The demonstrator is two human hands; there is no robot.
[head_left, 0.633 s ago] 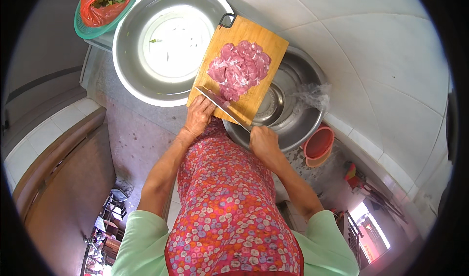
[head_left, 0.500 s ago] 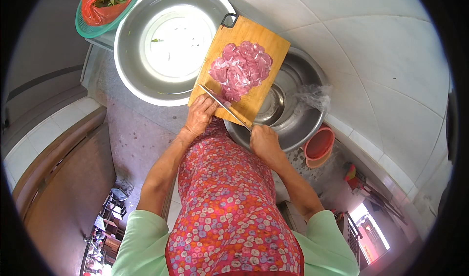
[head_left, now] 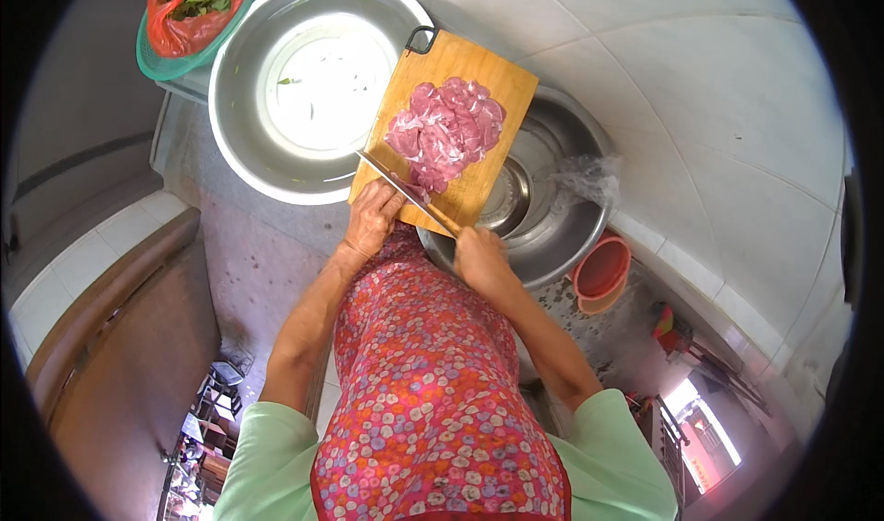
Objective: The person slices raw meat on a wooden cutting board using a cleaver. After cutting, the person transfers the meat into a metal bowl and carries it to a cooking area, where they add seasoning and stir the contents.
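By the near edge of the cutting board, right hand gripped knife; left hand sat at near-left corner, couldn't tell its grip. Sliced meat lay mid-board.

Wooden cutting board | on it: heaped pink meat slices

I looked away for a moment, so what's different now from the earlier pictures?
The right hand has slid the knife forward and left, its tip now about at the left edge of the cutting board. Nothing was visibly grasped or released. The left hand stays beside the knife; the meat pile lies as before.
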